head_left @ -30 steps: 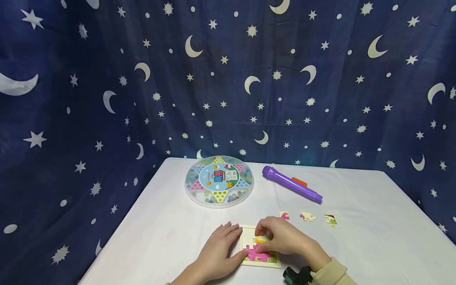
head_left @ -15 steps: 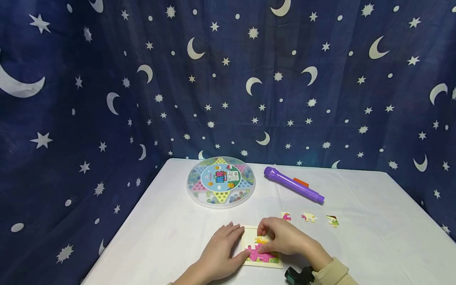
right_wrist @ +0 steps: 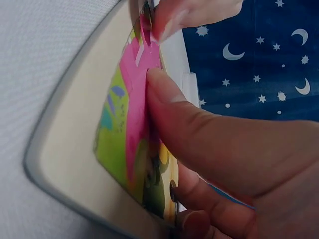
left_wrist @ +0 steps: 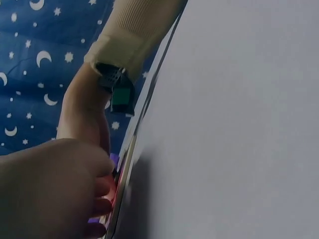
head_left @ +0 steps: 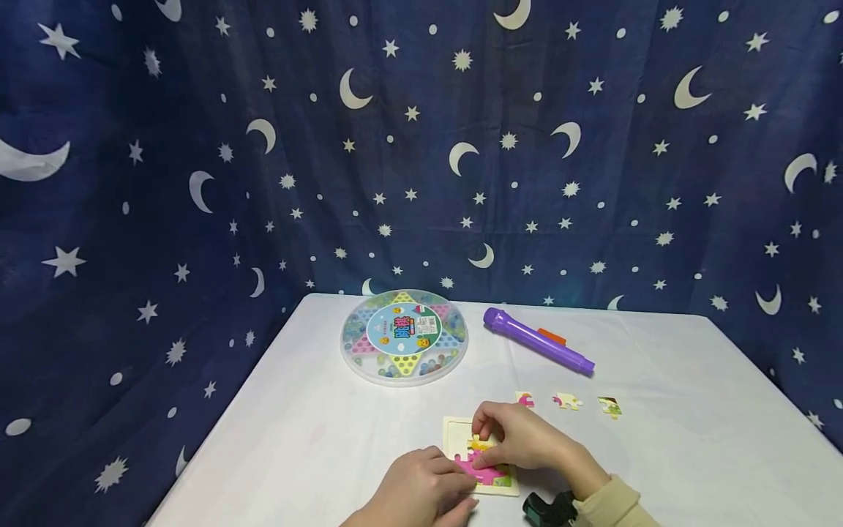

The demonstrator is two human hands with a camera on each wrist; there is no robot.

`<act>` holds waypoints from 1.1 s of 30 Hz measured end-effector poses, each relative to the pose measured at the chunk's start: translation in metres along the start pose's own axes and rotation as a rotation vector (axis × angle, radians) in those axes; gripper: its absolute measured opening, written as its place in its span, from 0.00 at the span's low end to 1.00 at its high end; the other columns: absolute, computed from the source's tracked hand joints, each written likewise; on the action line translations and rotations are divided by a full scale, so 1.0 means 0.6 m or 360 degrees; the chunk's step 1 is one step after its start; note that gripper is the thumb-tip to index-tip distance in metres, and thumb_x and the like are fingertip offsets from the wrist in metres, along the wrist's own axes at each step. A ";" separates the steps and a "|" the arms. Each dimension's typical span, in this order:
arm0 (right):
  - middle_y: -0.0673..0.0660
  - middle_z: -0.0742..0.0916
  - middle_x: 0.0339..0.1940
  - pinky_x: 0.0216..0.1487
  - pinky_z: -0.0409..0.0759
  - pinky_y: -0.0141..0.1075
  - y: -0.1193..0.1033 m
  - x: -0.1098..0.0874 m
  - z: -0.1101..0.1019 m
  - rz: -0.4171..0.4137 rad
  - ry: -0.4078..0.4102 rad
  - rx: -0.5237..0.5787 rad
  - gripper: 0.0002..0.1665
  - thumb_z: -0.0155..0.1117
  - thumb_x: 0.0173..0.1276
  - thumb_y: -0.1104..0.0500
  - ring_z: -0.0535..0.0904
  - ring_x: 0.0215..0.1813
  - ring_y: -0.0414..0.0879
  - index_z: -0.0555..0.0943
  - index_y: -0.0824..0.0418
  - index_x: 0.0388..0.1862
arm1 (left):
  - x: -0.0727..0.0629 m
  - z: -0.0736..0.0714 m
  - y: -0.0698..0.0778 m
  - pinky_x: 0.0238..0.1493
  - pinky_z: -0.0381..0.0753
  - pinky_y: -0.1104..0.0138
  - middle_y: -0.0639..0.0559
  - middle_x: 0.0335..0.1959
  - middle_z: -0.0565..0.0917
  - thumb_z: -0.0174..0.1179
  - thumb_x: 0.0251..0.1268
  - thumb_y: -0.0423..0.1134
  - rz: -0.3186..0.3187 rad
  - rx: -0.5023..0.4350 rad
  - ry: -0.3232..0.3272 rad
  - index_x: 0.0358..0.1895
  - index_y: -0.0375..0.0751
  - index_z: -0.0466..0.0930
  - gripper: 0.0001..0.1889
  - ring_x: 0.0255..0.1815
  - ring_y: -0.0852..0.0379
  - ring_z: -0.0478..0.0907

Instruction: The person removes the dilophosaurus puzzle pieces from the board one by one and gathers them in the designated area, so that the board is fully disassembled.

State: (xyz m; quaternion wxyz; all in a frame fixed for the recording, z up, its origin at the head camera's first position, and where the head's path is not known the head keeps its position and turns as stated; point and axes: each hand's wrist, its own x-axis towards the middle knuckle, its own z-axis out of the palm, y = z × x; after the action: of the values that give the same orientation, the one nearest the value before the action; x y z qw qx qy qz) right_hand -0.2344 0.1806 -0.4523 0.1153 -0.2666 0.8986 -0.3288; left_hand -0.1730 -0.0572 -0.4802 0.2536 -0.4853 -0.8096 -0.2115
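A small jigsaw puzzle with pink, yellow and green pieces lies in a pale tray frame near the table's front. My right hand pinches a yellow-topped piece in the tray between thumb and fingers. In the right wrist view its thumb rests on the pink part, and part of the piece is hidden by the fingers. My left hand lies at the tray's lower left corner, fingertips touching the pink pieces, with its thumb below the tray edge.
Three loose puzzle pieces lie behind the tray, including a pink one, a pale one and a green-brown one. Farther back are a round Chinese checkers box and a purple toy microphone. A starry curtain hangs behind.
My left hand has moved from beside the tray's left edge down toward its lower left corner, fingers now on the pink pieces. The right hand keeps its place and pinch.
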 end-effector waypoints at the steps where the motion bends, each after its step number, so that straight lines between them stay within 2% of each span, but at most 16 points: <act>1: 0.43 0.81 0.31 0.32 0.71 0.34 -0.001 0.000 0.001 -0.0003 0.0001 0.0007 0.23 0.85 0.52 0.47 0.73 0.32 0.39 0.79 0.47 0.39 | -0.001 0.001 0.003 0.42 0.76 0.84 0.68 0.34 0.88 0.68 0.65 0.49 0.0007 0.0039 -0.0030 0.38 0.54 0.92 0.07 0.37 0.73 0.79; 4: 0.43 0.81 0.31 0.32 0.71 0.34 -0.003 0.000 0.002 -0.0002 0.0005 0.0023 0.24 0.85 0.52 0.47 0.73 0.32 0.39 0.79 0.48 0.40 | -0.003 0.003 0.006 0.38 0.74 0.84 0.68 0.34 0.88 0.69 0.64 0.49 0.0028 0.0140 -0.0049 0.38 0.55 0.92 0.06 0.34 0.71 0.77; 9: 0.44 0.81 0.30 0.32 0.71 0.34 -0.003 0.000 -0.001 -0.0001 0.0008 0.0027 0.23 0.85 0.53 0.47 0.73 0.31 0.39 0.80 0.48 0.42 | -0.003 0.004 0.005 0.34 0.69 0.82 0.68 0.31 0.85 0.70 0.62 0.49 0.0034 0.0179 -0.0041 0.38 0.56 0.92 0.06 0.33 0.69 0.75; 14: 0.44 0.81 0.29 0.31 0.71 0.33 -0.002 -0.001 -0.004 -0.0004 0.0005 0.0028 0.20 0.85 0.53 0.47 0.73 0.30 0.38 0.81 0.47 0.38 | -0.001 0.004 0.004 0.34 0.65 0.82 0.67 0.30 0.82 0.70 0.63 0.50 0.0020 0.0170 -0.0062 0.41 0.57 0.92 0.07 0.34 0.68 0.73; 24: 0.43 0.82 0.28 0.31 0.76 0.33 -0.010 -0.009 0.001 0.0039 0.0041 0.0055 0.18 0.84 0.55 0.47 0.75 0.31 0.41 0.83 0.45 0.38 | -0.004 0.002 0.001 0.33 0.61 0.84 0.69 0.31 0.83 0.68 0.66 0.51 -0.0010 0.0145 -0.0171 0.41 0.60 0.92 0.06 0.33 0.70 0.71; 28: 0.42 0.83 0.27 0.30 0.77 0.32 -0.010 -0.011 0.002 0.0073 0.0069 0.0095 0.14 0.81 0.59 0.47 0.76 0.30 0.41 0.84 0.46 0.38 | -0.006 0.003 0.000 0.33 0.61 0.85 0.69 0.31 0.83 0.68 0.66 0.50 -0.0027 0.0114 -0.0173 0.41 0.59 0.92 0.06 0.33 0.71 0.71; 33: 0.43 0.84 0.27 0.29 0.77 0.31 -0.004 -0.014 0.003 0.0050 0.0112 0.0205 0.12 0.79 0.62 0.51 0.78 0.29 0.41 0.84 0.48 0.40 | -0.006 0.006 -0.003 0.32 0.61 0.85 0.69 0.32 0.84 0.68 0.65 0.49 -0.0040 0.0074 -0.0155 0.41 0.59 0.92 0.06 0.33 0.71 0.71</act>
State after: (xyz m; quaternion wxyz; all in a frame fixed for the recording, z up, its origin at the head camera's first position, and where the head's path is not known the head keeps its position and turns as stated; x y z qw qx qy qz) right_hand -0.2256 0.1832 -0.4519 0.1058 -0.2328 0.8831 -0.3933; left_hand -0.1738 -0.0582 -0.4853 0.2224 -0.4787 -0.8318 -0.1719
